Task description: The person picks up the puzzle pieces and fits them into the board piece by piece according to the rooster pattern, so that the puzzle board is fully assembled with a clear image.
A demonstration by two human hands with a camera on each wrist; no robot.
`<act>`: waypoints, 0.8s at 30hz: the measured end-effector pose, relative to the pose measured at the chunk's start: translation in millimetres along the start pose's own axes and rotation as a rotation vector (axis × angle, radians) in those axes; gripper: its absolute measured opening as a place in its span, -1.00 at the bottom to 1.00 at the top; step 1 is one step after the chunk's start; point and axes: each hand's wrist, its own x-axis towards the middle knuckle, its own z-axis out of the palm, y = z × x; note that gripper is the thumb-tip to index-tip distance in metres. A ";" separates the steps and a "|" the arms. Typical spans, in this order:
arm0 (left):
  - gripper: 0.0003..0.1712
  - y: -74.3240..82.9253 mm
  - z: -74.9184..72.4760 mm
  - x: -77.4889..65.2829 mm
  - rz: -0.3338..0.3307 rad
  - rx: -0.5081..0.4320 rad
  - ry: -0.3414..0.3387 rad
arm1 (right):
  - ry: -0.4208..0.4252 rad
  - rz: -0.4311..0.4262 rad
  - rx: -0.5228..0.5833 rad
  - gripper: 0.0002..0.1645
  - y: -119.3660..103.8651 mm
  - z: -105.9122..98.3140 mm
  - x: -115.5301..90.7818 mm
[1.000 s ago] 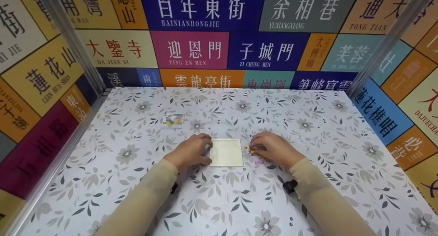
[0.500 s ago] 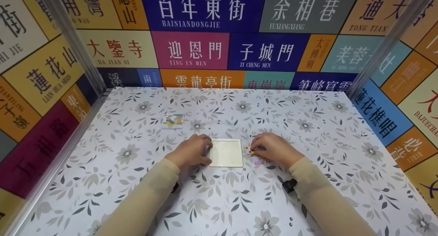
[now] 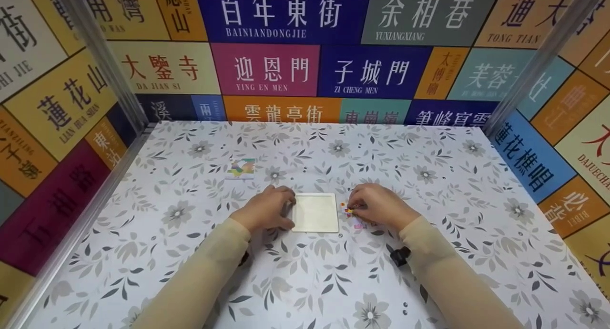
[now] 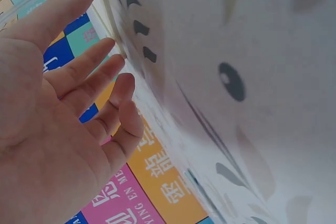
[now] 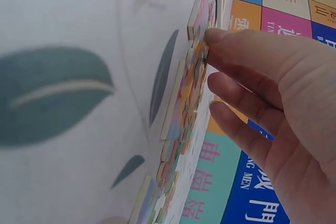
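My left hand (image 3: 268,209) rests at the left edge of a flat cream puzzle tray (image 3: 315,213). Its thumb and fingertips touch the edge; the fingers look relaxed in the left wrist view. To the right of the tray, my right hand (image 3: 383,206) bends over a patch of small colourful jigsaw puzzle pieces (image 3: 359,226). In the right wrist view the thumb and index finger pinch at a puzzle piece (image 5: 199,59) in the row, the other fingers loosely bent. My palm hides many of the pieces in the head view.
A colourful square picture card (image 3: 240,169) lies at the back left of the table. The tabletop (image 3: 305,291) has a floral cover. Printed panels (image 3: 271,71) stand behind and at both sides, with clear posts (image 3: 102,66) at the corners.
My right hand has shifted slightly at the pieces, and the coloured bits by its fingertips look rearranged. The left hand, tray and card have stayed in place.
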 end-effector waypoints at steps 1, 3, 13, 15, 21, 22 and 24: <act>-0.31 -0.2 -0.4 0.0 0.001 -0.004 0.001 | 0.001 0.000 0.000 -0.88 -0.1 0.1 0.4; -0.31 -0.8 -0.8 0.3 0.005 -0.010 0.004 | 0.002 0.002 -0.005 -0.91 0.0 0.7 1.1; -0.31 -3.2 0.5 -0.5 0.017 -0.039 0.001 | 0.034 -0.032 -0.026 -0.92 0.0 3.2 -1.8; -0.32 -3.4 0.5 -1.1 0.029 -0.036 0.011 | 0.044 -0.031 -0.017 -0.92 0.0 2.6 -2.1; -0.34 -4.0 1.3 -2.5 0.041 -0.035 0.029 | 0.038 -0.007 -0.014 -0.91 -4.0 -0.2 0.1; -0.34 -4.1 1.7 -2.6 0.038 -0.037 0.028 | 0.034 -0.005 -0.016 -0.90 -4.8 -0.3 0.7; -0.33 -4.1 2.3 -2.7 0.034 -0.039 0.023 | 0.033 -0.015 -0.015 -0.89 -6.2 0.2 1.5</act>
